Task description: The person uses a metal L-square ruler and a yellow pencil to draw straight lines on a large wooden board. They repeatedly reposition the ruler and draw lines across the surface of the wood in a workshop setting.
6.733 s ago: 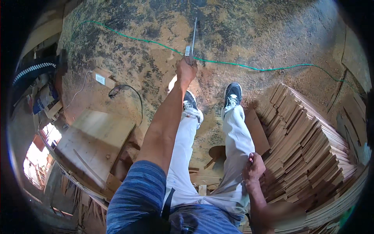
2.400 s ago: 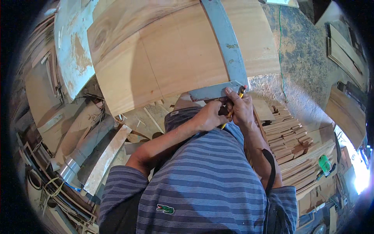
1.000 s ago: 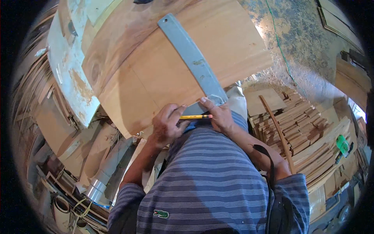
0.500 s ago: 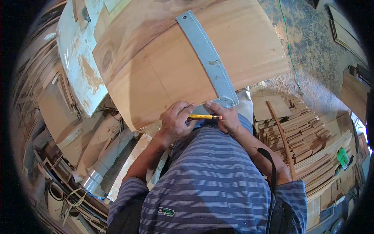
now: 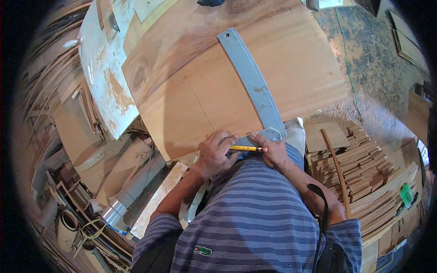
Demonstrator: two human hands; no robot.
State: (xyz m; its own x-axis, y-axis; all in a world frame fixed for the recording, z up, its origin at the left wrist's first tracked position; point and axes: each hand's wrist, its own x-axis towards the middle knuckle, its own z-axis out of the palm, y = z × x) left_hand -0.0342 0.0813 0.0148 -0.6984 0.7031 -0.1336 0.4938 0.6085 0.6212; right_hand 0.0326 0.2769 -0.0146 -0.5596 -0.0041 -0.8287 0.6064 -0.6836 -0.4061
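Observation:
A wide light-brown wooden panel [image 5: 177, 109] lies before me, with a thin straight line drawn on its left part. Across it rests a grey metal carpenter's square [image 5: 248, 75], its long blade pointing away from me and its short arm along the near edge. My left hand [image 5: 215, 152] is closed at the left end of the short arm. My right hand [image 5: 276, 151] grips near the corner, its thumb on top. Between both hands runs a yellow pencil [image 5: 246, 148], eraser end at the right hand. Which hand grips the pencil, I cannot tell.
Stacked wood strips [image 5: 357, 159] lie at my right, a long stick [image 5: 336, 166] across them. A stained white sheet [image 5: 107, 77] extends at the far left. Tubes and a metal pipe [image 5: 114, 208] sit lower left. A green cord [image 5: 349, 77] crosses the floor.
The whole view has shifted, so the panel, square and hands appear lower and further right. A dark object shows at the top edge. Both hands keep their hold on the square.

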